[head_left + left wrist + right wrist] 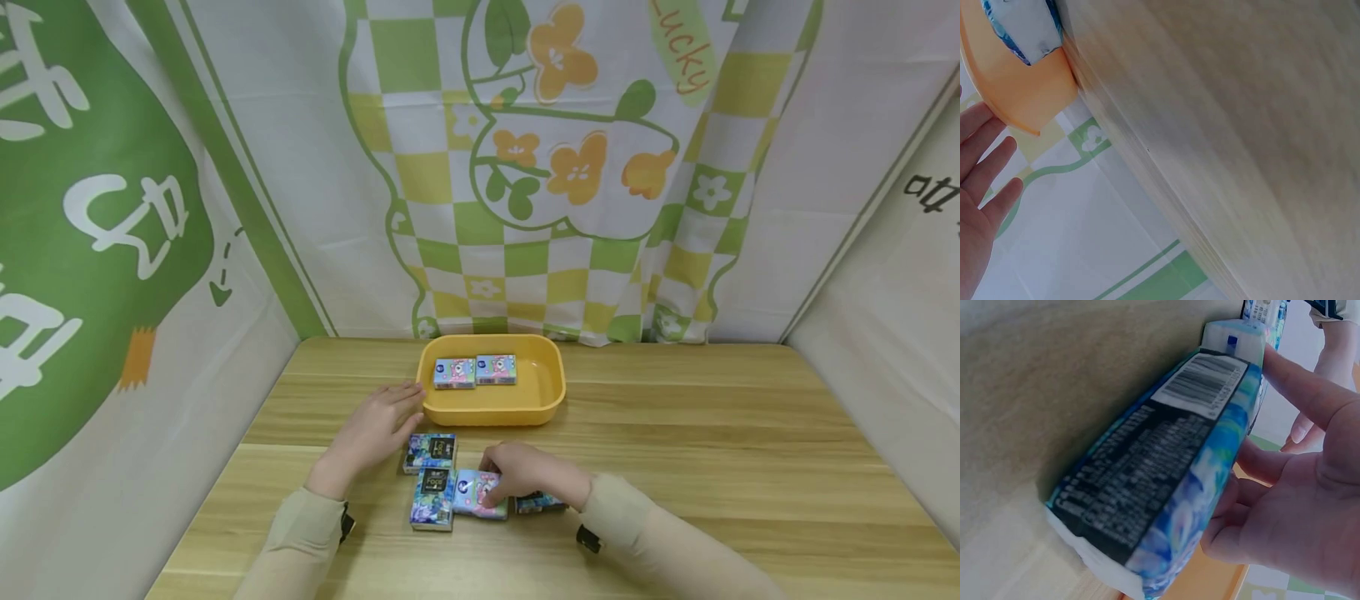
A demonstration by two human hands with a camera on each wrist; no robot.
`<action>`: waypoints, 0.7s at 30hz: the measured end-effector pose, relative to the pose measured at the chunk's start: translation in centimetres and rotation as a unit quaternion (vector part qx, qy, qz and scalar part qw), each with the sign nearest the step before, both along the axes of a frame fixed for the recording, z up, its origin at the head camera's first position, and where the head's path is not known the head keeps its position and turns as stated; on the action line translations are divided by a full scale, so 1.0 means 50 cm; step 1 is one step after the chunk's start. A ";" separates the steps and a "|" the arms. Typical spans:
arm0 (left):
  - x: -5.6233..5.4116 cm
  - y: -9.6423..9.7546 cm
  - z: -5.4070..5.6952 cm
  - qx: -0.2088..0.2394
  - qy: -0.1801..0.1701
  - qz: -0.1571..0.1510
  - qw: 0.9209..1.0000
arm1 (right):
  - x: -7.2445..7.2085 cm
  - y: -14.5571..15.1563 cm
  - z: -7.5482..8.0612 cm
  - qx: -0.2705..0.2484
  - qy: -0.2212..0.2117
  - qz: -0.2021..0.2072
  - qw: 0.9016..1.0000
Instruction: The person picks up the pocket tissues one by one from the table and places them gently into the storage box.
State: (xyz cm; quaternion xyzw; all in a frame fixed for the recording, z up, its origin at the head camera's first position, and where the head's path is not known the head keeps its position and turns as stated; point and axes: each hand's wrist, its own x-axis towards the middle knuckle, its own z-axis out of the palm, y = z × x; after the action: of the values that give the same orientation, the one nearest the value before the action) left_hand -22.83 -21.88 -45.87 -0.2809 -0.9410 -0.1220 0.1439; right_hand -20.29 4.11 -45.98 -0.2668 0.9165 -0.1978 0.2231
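My left hand [378,425] rests with extended fingers against the left rim of a yellow plastic basin [540,387]. Two light blue and pink tissue packs [454,373] lie side by side in the basin. In front of it, my right hand [528,468] pinches another light blue and pink tissue pack [469,493] between thumb and fingers, partly covering it. Left of that pack lie two dark blue floral tissue packs, one crosswise [430,451] and one lengthwise [432,498]. A third dark blue pack [1154,469] lies under my right wrist, its barcode facing the right wrist camera.
Everything stands on a wood-grain table [712,467]. Behind the table hangs a green and yellow checkered curtain [465,225], with printed cloth walls on both sides.
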 end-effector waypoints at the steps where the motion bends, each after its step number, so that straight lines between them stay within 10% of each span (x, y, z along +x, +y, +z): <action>1: 0.000 0.000 0.000 -0.002 0.000 0.000 1.000 | 0.000 -0.001 0.000 0.000 -0.005 -0.003 1.000; 21: -0.002 0.000 0.000 -0.006 -0.001 0.002 1.000 | 0.019 -0.004 0.019 0.012 0.019 -0.019 1.000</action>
State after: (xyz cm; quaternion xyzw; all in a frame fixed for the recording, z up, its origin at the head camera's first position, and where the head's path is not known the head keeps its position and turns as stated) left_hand -22.92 -21.89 -45.86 -0.2797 -0.9424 -0.1163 0.1416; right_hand -19.35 3.93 -45.05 -0.2503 0.9279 -0.1861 0.2044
